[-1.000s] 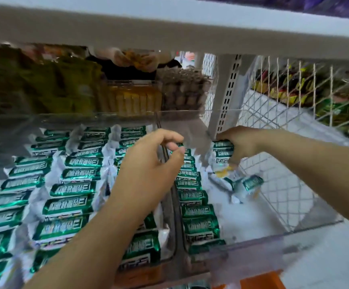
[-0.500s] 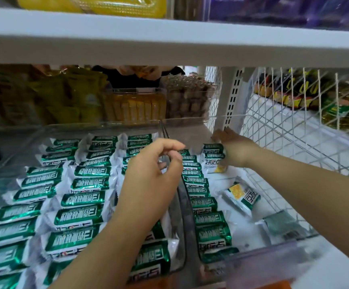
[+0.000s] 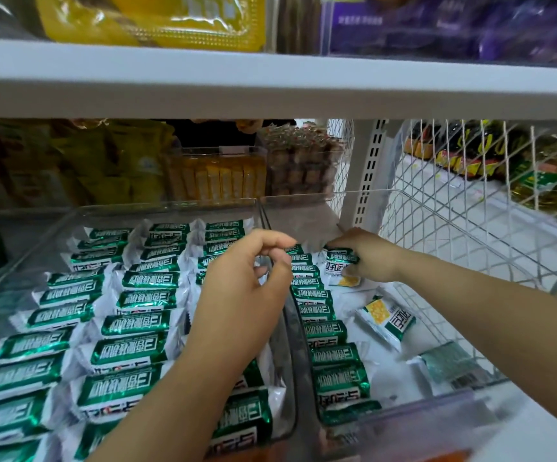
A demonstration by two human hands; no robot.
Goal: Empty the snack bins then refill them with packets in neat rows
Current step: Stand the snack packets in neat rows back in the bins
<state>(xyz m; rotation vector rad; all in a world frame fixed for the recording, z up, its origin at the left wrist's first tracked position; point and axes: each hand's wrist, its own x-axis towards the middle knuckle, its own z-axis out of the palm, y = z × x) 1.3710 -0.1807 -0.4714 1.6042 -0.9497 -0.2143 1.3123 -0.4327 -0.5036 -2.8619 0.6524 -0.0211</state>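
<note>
Two clear bins stand side by side on the shelf. The left bin [image 3: 70, 221] is full of green-and-white packets [image 3: 130, 348] laid in neat rows. In the right bin [image 3: 437, 405] one row of packets [image 3: 330, 331] runs along its left wall, and a loose packet [image 3: 387, 318] lies on the floor. My right hand [image 3: 370, 258] grips a few packets [image 3: 338, 261] at the back of the right bin, beside the row. My left hand [image 3: 247, 295] is above the wall between the bins, its curled fingers pinching the left bin's rim.
A white shelf board [image 3: 270, 81] hangs low overhead. Behind the bins stand yellow snack bags [image 3: 120, 165] and two more clear bins [image 3: 217, 175] of snacks. A white wire mesh divider [image 3: 470, 208] closes off the right side.
My right hand has carried its packets to the back of the right bin and lowered them there. One packet now lies loose on the bin floor. The left hand kept its place.
</note>
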